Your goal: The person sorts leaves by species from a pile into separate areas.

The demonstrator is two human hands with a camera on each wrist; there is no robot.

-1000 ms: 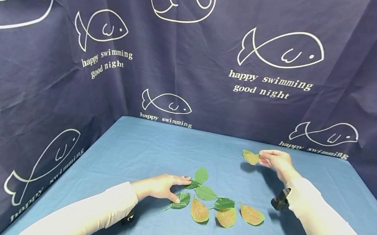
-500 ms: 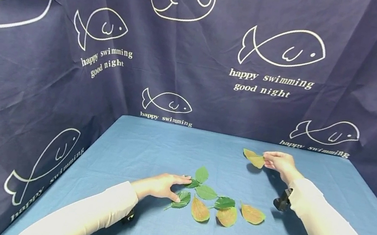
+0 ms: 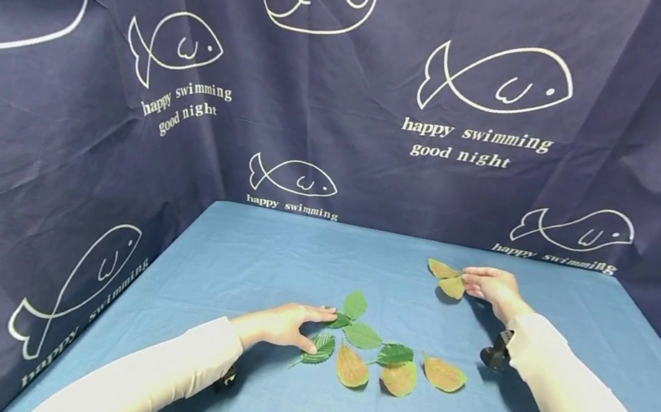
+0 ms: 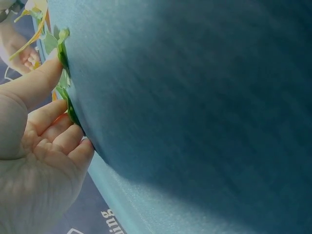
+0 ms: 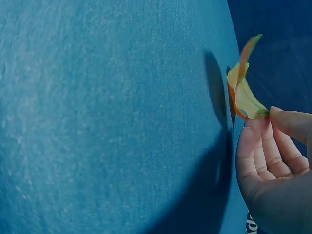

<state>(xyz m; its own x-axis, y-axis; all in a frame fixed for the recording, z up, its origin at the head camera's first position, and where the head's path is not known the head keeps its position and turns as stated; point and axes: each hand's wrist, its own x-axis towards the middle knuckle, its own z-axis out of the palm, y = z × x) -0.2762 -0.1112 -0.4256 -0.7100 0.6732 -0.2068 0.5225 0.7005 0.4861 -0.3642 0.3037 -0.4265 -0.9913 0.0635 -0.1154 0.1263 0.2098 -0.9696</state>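
In the head view my left hand is low over the table, fingertips on a dark green leaf and thumb at the tip of a ribbed green leaf. The left wrist view shows this thumb against a leaf edge, the other fingers loosely bent beside another leaf. Farther back, my right hand pinches a yellowish leaf by its narrow end between thumb and fingers. A second yellow-orange leaf overlaps the pinched one at its far side. Their shadow falls on the cloth just below.
Two lighter green leaves, one upright and one sideways, lie near the left fingertips. Along the front are orange-brown leaves, one partly under a dark green leaf. A dark blue printed curtain stands behind the blue tabletop.
My right hand has shifted slightly right with the pinched leaf, which has turned downward. The two yellowish leaves now show more separately. My left hand has stayed in place.
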